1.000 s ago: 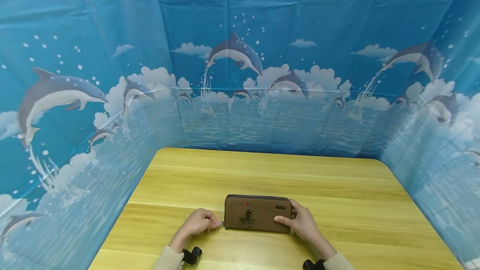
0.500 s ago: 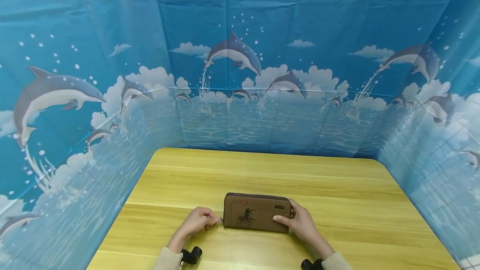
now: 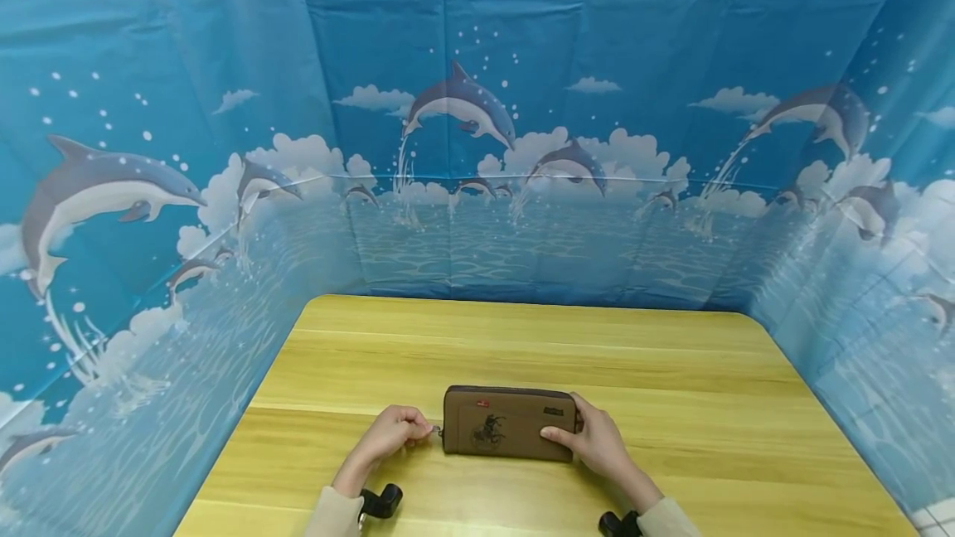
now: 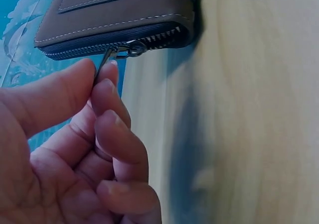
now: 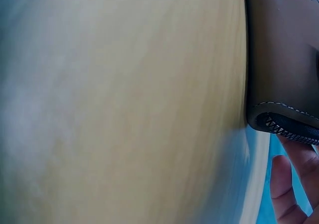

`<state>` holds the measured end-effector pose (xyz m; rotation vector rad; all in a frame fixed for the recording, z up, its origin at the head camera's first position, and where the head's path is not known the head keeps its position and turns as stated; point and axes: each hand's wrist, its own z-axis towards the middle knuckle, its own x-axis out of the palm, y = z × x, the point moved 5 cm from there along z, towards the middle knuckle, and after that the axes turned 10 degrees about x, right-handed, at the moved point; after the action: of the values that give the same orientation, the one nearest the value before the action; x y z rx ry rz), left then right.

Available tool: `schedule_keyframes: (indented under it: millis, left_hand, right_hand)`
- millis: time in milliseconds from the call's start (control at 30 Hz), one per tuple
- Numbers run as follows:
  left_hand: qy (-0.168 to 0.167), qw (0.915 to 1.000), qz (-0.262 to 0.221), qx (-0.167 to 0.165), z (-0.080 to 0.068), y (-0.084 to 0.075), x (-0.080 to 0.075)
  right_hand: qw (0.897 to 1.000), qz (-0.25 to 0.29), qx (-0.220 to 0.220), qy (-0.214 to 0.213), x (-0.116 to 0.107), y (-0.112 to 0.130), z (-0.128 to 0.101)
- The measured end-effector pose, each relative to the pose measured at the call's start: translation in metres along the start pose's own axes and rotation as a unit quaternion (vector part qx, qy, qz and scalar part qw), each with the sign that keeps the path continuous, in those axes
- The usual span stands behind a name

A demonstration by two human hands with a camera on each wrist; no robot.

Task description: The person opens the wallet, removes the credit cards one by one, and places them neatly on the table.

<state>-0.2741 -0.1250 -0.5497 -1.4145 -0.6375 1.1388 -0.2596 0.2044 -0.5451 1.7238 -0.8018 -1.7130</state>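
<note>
I hold the wallet over the tabletop, right grip clasping its right end, left grip pinching the zipper pull at its left end. Step, apparently: operating the zipper. Next move likely requires a braced wallet.
</note>
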Motion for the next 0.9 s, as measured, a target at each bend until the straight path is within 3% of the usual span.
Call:
schedule_keyframes:
  millis: [167,367,600,700,900]
  left_hand:
    - [-0.008,0.9999,-0.009,0.011,0.006,-0.003,-0.003]
    - [-0.03,0.9993,-0.002,-0.022,0.011,-0.006,-0.007]
    - [-0.048,0.9979,-0.009,-0.043,0.022,-0.02,-0.015]
    - [-0.049,0.9978,-0.012,-0.042,0.03,-0.026,-0.017]
    - [-0.048,0.9981,0.025,-0.028,0.042,-0.04,-0.015]
  right_hand:
    - [1.0,-0.025,0.01,-0.011,-0.001,0.001,0.0]
    - [0.999,-0.048,0.017,-0.015,-0.002,0.002,-0.001]
    - [0.999,-0.043,0.005,-0.016,-0.002,0.003,-0.002]
    - [0.999,-0.047,0.008,-0.021,-0.002,0.002,-0.003]
    - [0.998,-0.053,0.01,-0.018,-0.002,0.001,-0.004]
